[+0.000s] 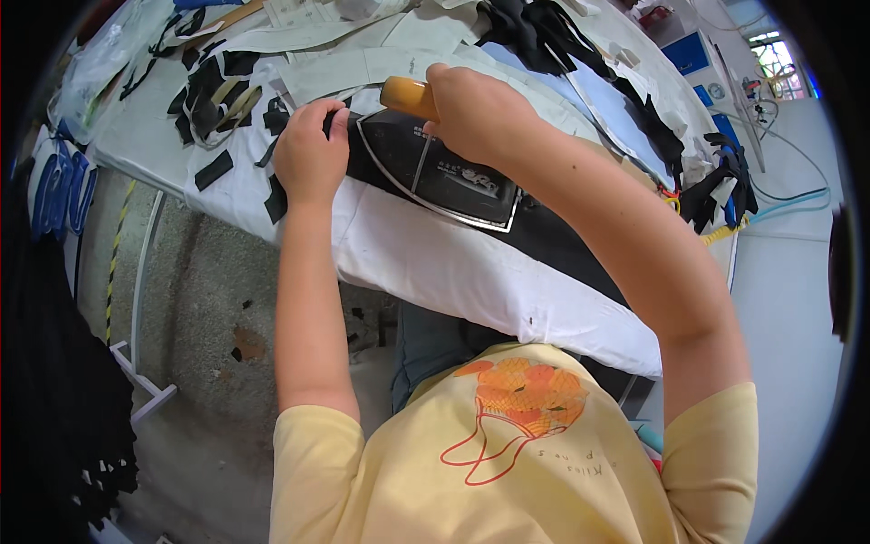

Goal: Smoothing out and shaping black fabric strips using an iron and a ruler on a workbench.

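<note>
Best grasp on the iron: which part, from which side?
Take the iron by its orange-brown handle, coming from above and the right, wrapped around the bar. The handle is rounded and sits over the broad, dark, metal-edged body, which may be hot, so I'd avoid touching that. The right hand grips from that side, leaving the handle's left end exposed.
</note>
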